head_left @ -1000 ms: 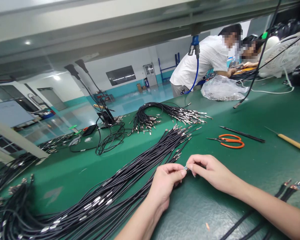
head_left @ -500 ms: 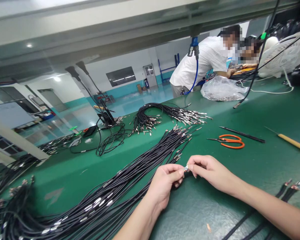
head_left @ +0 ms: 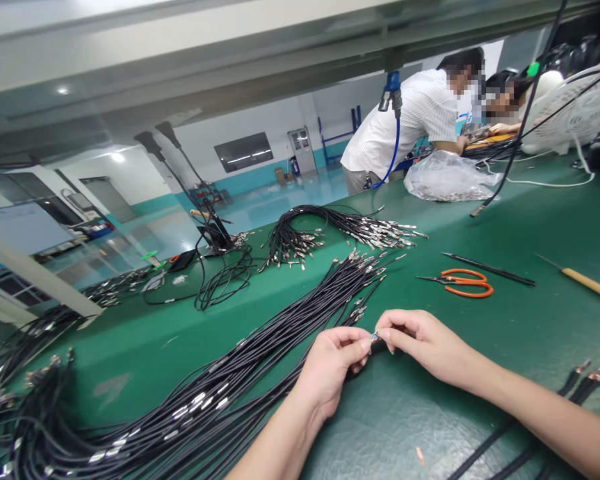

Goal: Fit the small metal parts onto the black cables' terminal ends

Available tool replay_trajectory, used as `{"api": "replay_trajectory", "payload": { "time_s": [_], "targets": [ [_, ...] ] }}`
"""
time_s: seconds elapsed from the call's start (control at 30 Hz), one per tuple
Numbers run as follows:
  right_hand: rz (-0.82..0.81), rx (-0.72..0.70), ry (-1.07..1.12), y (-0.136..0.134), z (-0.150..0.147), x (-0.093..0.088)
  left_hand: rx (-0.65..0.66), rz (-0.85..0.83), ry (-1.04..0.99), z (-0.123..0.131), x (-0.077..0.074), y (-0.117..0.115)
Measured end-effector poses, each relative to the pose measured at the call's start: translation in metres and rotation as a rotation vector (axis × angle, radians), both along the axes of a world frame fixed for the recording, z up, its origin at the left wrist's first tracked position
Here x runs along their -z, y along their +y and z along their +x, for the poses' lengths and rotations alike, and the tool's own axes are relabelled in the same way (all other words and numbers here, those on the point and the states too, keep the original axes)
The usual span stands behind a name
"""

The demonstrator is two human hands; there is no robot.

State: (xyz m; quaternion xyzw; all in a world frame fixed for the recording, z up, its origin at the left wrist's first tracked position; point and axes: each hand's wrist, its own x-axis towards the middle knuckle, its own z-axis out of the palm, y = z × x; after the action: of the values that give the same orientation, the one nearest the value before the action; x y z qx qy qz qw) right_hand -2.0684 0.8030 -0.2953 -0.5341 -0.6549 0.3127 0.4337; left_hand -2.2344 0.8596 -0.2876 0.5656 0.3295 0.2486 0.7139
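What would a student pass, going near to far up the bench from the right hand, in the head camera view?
Right hand → orange-handled scissors → clear plastic bag of metal parts → co-worker in a white striped shirt.

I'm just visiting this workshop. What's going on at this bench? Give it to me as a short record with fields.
Left hand: pinches a small metal terminal on a cable end
Right hand: pinches the same terminal from the other side
Nearby: bundles of black cables with metal ends
Tools: orange-handled scissors, wooden-handled awl
Surface: green workbench
Others: co-worker in a striped shirt, leaning over the far bench
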Motion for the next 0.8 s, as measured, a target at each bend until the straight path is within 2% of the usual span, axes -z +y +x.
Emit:
{"api": "replay_trajectory", "payload": {
  "time_s": [0.63, 0.7, 0.8],
  "targets": [
    [-0.013, 0.008, -0.012, 0.001, 0.001, 0.001, -0.008, 0.016, -0.013, 0.002, 0.004, 0.001],
    [0.011, 0.053, -0.013, 0.003, 0.008, 0.0, -0.034, 0.019, -0.039, 0.002, 0.004, 0.002],
    [0.031, 0.213, -0.059, 0.011, 0.029, 0.003, -0.117, 0.052, -0.087, 0.003, 0.002, 0.002]
  ]
}}
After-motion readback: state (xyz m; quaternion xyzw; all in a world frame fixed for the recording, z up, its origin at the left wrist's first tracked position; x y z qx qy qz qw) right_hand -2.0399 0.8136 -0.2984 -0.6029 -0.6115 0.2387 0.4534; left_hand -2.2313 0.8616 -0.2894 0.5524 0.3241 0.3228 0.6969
